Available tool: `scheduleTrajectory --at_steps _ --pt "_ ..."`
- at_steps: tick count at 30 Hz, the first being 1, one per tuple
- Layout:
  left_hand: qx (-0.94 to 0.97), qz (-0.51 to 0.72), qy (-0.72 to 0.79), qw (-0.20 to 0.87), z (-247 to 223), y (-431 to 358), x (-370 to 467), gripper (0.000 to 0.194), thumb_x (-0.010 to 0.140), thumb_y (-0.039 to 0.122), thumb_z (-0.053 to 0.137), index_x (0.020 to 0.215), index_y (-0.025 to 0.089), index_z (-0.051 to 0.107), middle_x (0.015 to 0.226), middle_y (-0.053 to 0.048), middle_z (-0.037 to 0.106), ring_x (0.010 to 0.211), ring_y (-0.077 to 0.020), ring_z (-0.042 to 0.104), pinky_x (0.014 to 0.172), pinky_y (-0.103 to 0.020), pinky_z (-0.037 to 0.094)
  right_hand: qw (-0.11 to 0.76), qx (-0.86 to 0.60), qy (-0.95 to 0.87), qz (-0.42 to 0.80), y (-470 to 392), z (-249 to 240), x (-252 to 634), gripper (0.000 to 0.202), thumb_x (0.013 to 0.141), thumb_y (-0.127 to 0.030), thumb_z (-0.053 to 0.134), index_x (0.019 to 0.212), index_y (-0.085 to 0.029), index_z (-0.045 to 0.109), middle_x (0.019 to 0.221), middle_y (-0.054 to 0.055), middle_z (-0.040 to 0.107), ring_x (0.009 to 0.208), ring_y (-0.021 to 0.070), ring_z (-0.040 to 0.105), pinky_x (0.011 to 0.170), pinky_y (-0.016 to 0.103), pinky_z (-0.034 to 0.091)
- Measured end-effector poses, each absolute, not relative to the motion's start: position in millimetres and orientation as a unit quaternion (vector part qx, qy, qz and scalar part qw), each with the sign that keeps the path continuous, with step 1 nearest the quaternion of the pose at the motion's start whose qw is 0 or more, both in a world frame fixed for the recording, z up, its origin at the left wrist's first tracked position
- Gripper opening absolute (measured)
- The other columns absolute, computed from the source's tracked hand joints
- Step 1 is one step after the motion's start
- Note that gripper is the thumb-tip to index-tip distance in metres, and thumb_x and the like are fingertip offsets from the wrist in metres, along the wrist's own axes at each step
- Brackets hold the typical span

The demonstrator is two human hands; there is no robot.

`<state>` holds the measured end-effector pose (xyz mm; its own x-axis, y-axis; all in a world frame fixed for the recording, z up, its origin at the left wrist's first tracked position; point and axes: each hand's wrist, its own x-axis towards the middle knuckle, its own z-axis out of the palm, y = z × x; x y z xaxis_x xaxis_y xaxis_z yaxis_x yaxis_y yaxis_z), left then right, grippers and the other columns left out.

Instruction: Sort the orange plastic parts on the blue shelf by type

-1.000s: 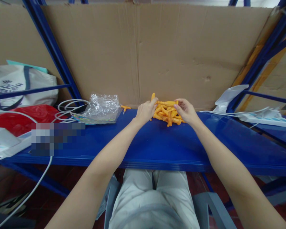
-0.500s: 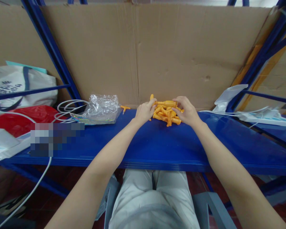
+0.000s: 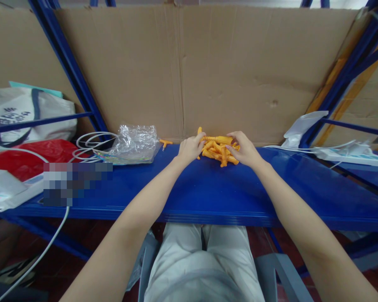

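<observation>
A heap of several orange plastic pieces (image 3: 222, 154) lies near the back of the blue shelf. Along the back of the heap lies a long orange piece with a ridged shaft (image 3: 219, 139). At its left end, my left hand (image 3: 190, 147) is closed with fingertips on it, and an orange knob sticks up past the fingers. My right hand (image 3: 244, 149) is at its right end, thumb and fingers apart, index fingertip touching the piece and thumb by the heap. A small orange T-shaped piece (image 3: 166, 142) lies apart on the left.
Left of the hands are a clear plastic bag (image 3: 134, 144), coiled white cable, a red bag (image 3: 34, 159) and a white power strip. Another power strip (image 3: 353, 154) lies right. Cardboard (image 3: 182, 75) stands behind the blue shelf (image 3: 214, 193).
The long orange piece has lowered slightly onto the heap, both hands moving down a little with it. The right fingers have shifted slightly left.
</observation>
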<state>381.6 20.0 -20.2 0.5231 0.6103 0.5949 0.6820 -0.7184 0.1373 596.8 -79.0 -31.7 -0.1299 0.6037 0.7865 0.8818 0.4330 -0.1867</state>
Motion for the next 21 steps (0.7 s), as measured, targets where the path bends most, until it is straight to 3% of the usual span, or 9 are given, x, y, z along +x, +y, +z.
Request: scheduleTrajectory --at_steps 6,13,21 --pt "-0.873 -0.304 -0.378 0.05 -19.6 19.5 381.2 0.036 0.099 0.031 0.049 0.133 0.025 0.061 0.102 -0.008 0.077 0.097 -0.0223 0.073 0.085 -0.031 0.054 0.411 -0.494 -0.734 -0.22 -77.3 -32.7 599.4 0.032 0.083 -0.017 0.053 0.115 -0.021 0.057 0.117 0.015 0.061 0.114 0.0288 0.059 0.096 0.047 0.051" --pt "-0.871 -0.266 -0.41 0.049 -14.5 12.6 381.7 0.038 0.102 0.033 0.045 0.137 0.025 0.058 0.107 -0.009 0.077 0.104 -0.0238 0.072 0.092 -0.034 0.053 0.423 -0.512 -0.707 -0.244 -78.3 -31.7 602.9 0.033 0.075 -0.01 0.053 0.105 -0.023 0.055 0.113 0.012 0.06 0.112 0.0284 0.058 0.097 0.047 0.05" --pt "-0.855 -0.272 -0.441 0.036 -15.9 22.4 377.3 0.039 0.101 0.034 0.048 0.136 0.024 0.061 0.104 -0.01 0.077 0.105 -0.0252 0.072 0.093 -0.035 0.053 0.489 -0.607 -0.579 -0.24 -75.5 -32.4 623.4 0.027 0.076 -0.022 0.06 0.1 -0.024 0.049 0.101 0.008 0.061 0.097 0.0254 0.062 0.087 0.041 0.05"
